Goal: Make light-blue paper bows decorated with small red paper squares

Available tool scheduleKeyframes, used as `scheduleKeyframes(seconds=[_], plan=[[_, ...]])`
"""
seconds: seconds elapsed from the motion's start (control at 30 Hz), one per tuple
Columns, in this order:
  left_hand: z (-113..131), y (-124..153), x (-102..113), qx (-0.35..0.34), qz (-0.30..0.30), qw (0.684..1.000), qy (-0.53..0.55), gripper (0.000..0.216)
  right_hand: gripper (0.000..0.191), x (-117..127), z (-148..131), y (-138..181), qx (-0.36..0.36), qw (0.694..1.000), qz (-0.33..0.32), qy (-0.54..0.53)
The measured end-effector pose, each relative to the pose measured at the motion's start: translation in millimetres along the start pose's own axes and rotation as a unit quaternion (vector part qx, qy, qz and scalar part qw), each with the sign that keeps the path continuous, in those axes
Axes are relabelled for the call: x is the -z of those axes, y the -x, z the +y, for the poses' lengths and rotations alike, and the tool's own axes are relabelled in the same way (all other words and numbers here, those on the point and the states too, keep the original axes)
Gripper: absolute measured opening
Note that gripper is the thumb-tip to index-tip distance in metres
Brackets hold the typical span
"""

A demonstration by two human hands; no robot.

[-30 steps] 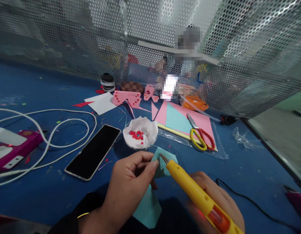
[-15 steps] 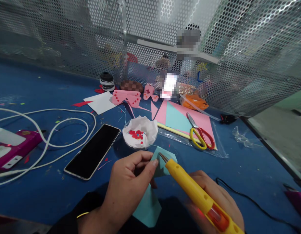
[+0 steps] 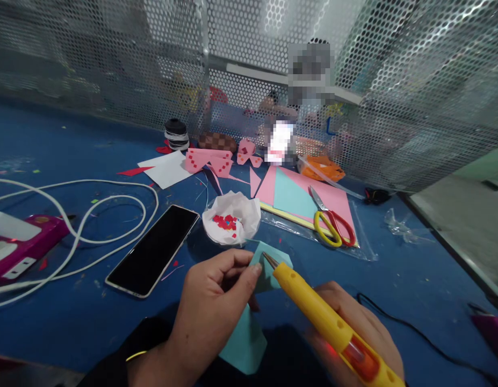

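Observation:
Between the thumb and fingers of my left hand (image 3: 210,314) is a folded light-blue paper piece (image 3: 245,341), whose upper part stands out past the fingertips. My right hand (image 3: 359,328) is wrapped round a yellow glue gun (image 3: 313,306) with a small red-orange window and a glowing red light beneath. The gun's metal nozzle meets the upper part of the paper, close to my left thumb. Just beyond my hands sits a paper-lined bowl (image 3: 231,236) with small red bits (image 3: 225,222) inside. My right fingers are partly hidden by the gun.
A phone (image 3: 154,250) and white cable (image 3: 146,201) lie left, near a magenta power strip (image 3: 35,239). Red-and-yellow scissors (image 3: 332,226) rest on coloured paper sheets (image 3: 291,188). Pink paper butterflies (image 3: 210,161) and a thread spool (image 3: 176,134) stand before a perforated metal screen (image 3: 240,64).
My hands, the glue gun and the light-blue paper stay practically in place. Behind the screen, a person has shifted slightly.

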State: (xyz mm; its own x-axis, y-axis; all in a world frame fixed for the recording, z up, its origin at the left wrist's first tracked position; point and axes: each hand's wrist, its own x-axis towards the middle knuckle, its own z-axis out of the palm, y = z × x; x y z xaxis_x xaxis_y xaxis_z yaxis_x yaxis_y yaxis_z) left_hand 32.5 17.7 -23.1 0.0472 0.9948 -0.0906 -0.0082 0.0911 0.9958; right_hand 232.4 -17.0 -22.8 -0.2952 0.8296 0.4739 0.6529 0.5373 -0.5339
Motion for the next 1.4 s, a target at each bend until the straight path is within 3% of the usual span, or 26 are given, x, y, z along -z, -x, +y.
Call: scheduleKeyframes(seconds=[0.37, 0.57, 0.8, 1.2, 1.4], plan=[[2.1, 1.1, 0.1, 0.009, 0.001, 1.0, -0.007, 0.014, 0.022, -1.4, -0.8, -0.6, -0.008, 1.0, 0.0, -0.019], [3.9, -0.3, 0.0, 0.008, -0.002, 1.0, -0.002, 0.014, 0.026, -5.3, -3.7, 2.0, -0.041, 0.998, 0.039, -0.016], [0.8, -0.3, 0.2, 0.001, 0.005, 1.0, -0.001, 0.014, 0.024, -1.1, 2.2, 0.9, -0.018, 1.0, -0.004, 0.005], [7.0, -0.7, 1.3, 0.003, -0.007, 1.0, -0.007, 0.015, 0.028, -6.7, -2.8, 3.9, -0.053, 0.997, 0.045, -0.021], [9.7, -0.9, 0.6, 0.009, -0.002, 1.0, -0.012, 0.017, 0.024, -1.9, 0.6, 2.1, -0.027, 1.0, 0.002, 0.005]])
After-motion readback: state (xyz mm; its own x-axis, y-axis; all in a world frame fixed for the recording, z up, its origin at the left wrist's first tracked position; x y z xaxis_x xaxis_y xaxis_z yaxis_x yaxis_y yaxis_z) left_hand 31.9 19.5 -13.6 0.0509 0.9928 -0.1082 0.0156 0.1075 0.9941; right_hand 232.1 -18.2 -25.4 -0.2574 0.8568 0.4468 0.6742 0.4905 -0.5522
